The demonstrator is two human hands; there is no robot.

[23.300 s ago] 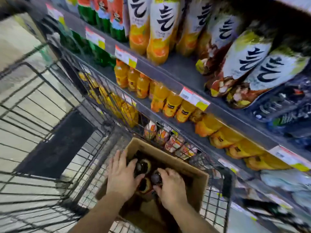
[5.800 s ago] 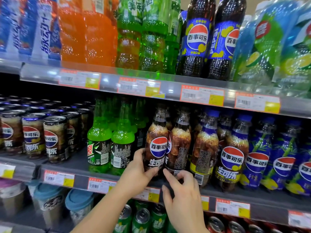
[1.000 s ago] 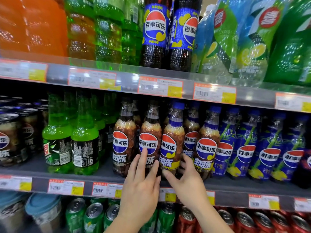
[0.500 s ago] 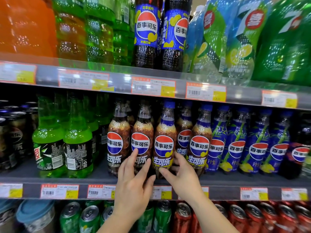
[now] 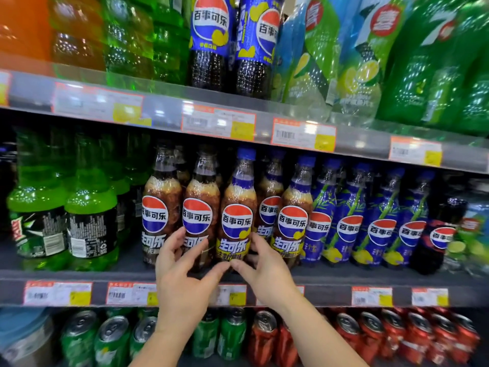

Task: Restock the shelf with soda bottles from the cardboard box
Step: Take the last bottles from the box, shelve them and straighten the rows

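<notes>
Easing back from the front cola bottles (image 5: 236,221) since a moment ago, left hand (image 5: 180,274) and right hand (image 5: 264,268) hover open, gripping nothing; this pair looks shelved.

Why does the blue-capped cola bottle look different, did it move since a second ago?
Cannot tell. The blue-capped cola bottle stands third in the front row on the shelf edge in both; only the camera shifted.

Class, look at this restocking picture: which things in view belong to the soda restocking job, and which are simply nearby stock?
Part of the job:
- left hand
- right hand
- cola bottles at the hands
- middle shelf

Just nearby:
- green bottles
- blue-label bottles
- large bottles above
- cans below
- price tags
</notes>
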